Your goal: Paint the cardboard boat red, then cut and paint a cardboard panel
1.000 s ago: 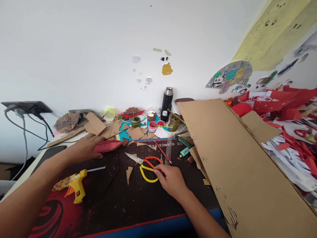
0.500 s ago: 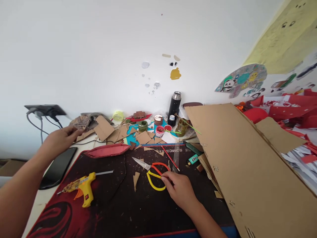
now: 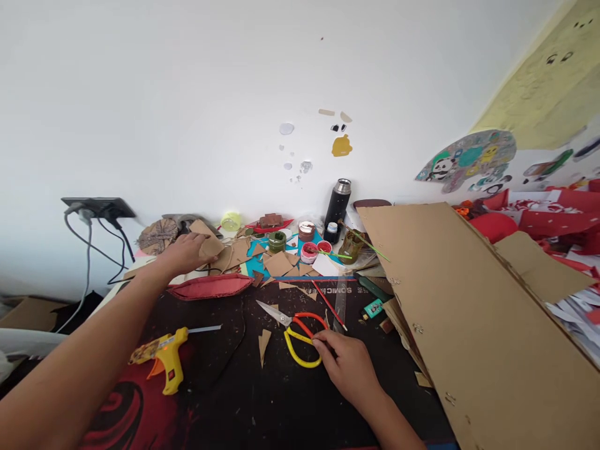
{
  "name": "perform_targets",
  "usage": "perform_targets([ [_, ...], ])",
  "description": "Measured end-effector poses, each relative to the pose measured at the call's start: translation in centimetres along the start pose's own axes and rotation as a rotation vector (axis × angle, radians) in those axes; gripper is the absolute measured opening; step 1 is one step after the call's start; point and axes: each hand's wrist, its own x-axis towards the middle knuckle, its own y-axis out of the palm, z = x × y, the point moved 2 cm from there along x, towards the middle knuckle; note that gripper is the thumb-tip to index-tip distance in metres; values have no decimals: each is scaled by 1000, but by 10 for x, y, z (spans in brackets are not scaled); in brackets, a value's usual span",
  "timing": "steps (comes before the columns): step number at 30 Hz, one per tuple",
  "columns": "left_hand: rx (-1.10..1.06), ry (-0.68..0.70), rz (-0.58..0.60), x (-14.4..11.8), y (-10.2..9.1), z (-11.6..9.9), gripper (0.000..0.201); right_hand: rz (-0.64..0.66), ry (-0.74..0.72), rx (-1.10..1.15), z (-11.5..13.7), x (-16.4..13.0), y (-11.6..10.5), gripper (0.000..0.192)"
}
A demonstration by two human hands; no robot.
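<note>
The right hand (image 3: 349,365) pinches the handle loops of scissors with steel blades and red and yellow handles (image 3: 284,320), on the black-and-red mat (image 3: 262,412). The left hand (image 3: 190,251) touches a flat tan cardboard piece (image 3: 215,245) behind it; I cannot tell whether its grip is closed. The cardboard looks light, stiff, easily creased: best taken by an edge. The scissors seem heavier, rigid, safest by the loops.

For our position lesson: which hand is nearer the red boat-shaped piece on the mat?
Left. The left hand is just beyond the red piece, at some cardboard; the right hand is farther, to its right, at the scissors.
</note>
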Motion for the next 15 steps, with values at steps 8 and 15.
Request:
perform_targets([
  [8, 39, -8, 45, -2, 9, -9, 56, 15, 5, 3, -1, 0, 1, 29],
  [15, 85, -30, 56, -6, 5, -17, 60, -1, -7, 26, 0, 0, 0, 28],
])
